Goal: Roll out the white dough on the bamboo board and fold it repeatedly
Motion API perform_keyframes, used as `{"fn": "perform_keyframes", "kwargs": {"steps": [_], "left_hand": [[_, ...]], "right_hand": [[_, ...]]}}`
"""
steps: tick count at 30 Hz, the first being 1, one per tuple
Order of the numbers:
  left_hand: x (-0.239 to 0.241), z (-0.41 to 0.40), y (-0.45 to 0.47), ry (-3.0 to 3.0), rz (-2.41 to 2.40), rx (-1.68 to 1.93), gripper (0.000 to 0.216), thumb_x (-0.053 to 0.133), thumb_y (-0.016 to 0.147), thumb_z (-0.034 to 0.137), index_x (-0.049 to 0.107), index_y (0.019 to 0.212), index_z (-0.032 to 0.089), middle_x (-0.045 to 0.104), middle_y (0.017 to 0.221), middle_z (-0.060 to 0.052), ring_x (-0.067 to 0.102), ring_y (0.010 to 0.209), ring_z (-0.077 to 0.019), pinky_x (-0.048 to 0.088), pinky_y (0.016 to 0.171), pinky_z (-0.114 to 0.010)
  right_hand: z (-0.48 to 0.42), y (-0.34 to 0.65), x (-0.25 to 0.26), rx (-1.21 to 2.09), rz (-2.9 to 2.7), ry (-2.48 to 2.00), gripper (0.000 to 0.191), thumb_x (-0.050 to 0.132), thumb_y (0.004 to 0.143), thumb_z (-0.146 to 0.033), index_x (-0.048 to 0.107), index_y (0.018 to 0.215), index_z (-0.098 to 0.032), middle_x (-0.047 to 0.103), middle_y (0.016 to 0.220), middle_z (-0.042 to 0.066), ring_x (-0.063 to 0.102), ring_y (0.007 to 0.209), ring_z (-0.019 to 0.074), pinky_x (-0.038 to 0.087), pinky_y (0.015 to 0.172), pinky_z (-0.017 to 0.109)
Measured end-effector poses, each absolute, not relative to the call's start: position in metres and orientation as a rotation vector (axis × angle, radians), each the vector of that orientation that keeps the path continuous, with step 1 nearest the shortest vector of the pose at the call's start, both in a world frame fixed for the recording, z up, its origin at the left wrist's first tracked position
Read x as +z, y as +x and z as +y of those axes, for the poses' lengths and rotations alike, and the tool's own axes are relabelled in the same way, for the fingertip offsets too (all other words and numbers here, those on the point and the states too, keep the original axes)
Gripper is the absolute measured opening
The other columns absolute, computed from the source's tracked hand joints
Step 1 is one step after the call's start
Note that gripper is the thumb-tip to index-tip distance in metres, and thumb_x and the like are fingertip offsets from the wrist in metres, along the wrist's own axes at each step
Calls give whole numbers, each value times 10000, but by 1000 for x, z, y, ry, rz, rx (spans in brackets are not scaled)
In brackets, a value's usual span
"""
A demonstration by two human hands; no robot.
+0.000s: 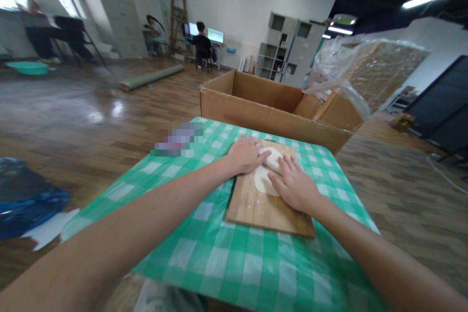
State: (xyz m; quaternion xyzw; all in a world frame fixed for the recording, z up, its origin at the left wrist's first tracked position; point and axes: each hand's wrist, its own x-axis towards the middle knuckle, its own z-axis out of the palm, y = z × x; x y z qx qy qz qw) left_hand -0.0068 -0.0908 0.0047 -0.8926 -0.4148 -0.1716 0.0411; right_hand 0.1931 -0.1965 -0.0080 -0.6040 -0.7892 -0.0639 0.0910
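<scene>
Both the left hand [245, 154] and the right hand [297, 187] lie apart, fingers outstretched, over a white roller [271, 160] right of the frame's centre, hiding its ends. Below it, a pale dough sheet [263, 182] shows only partly on the wooden board [270, 214], the right hand covering some of it. At centre left, a pixelated patch [177, 140] masks whatever is by the tabletop [219, 258]. The lower corners cut off both forearms [146, 217].

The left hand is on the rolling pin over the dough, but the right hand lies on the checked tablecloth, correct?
No: the head view shows the right hand on the rolling pin too, not on the tablecloth. The rest holds.
</scene>
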Motion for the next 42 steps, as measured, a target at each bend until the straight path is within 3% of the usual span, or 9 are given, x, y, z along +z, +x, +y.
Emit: {"fn": "perform_keyframes", "kwargs": {"steps": [6,12,18,24,28,31,36,42], "left_hand": [[14,-111,-18,-2696,-1253,-397,632,274,1090,549,720,1290,149,677,1393,-179,581,1330,-335,305,1190,-529],[13,-143,-22,-2683,-1383,-357,668,268,1078,565,666,1345,98,699,1315,-217,644,1220,-349,423,1098,-503],[9,-119,-9,-2555,-1598,-365,741,213,1071,606,684,1301,82,708,1270,-239,670,1181,-379,500,984,-492],[0,-133,-17,-2583,-1446,-416,785,258,1063,622,569,1469,26,579,1510,-253,496,1450,-384,304,1232,-498],[-4,-167,-31,-2619,-1356,-426,832,269,1052,651,428,1580,27,489,1603,-233,397,1533,-355,199,1290,-478],[-2,-170,-31,-2618,-1354,-425,867,267,1044,670,423,1570,-1,475,1608,-248,366,1553,-355,172,1300,-458],[6,-133,-16,-2667,-1437,-377,860,230,1044,674,526,1504,11,544,1546,-258,462,1481,-391,270,1251,-503],[10,-89,1,-2659,-1602,-365,873,184,1047,674,449,1570,27,500,1585,-260,493,1457,-410,407,1149,-534]], "right_hand": [[-156,228,0,-438,-2619,-1494,497,271,1115,-333,653,1373,-149,629,1448,185,389,1512,389,278,1232,641],[-121,237,-1,-358,-2575,-1500,556,211,1122,-361,652,1376,-137,652,1444,171,509,1421,342,327,1213,603],[-114,230,3,-146,-2419,-1660,664,126,1123,-476,658,1377,-170,641,1491,107,584,1385,271,412,1181,430],[-160,226,7,-148,-2430,-1669,649,178,1109,-499,519,1494,-104,576,1538,194,546,1418,323,436,1151,481],[-201,227,2,-179,-2464,-1611,803,285,1066,-637,435,1558,-20,482,1600,255,464,1482,371,352,1227,524],[-210,226,1,-175,-2465,-1620,843,275,1062,-663,414,1572,-6,457,1617,259,424,1511,366,318,1249,520],[-173,224,8,-121,-2439,-1702,785,213,1077,-648,549,1458,-50,591,1492,242,530,1414,356,397,1181,493],[-122,231,6,-129,-2475,-1683,662,168,1112,-567,621,1412,-189,634,1468,151,502,1420,331,361,1175,530]]}}
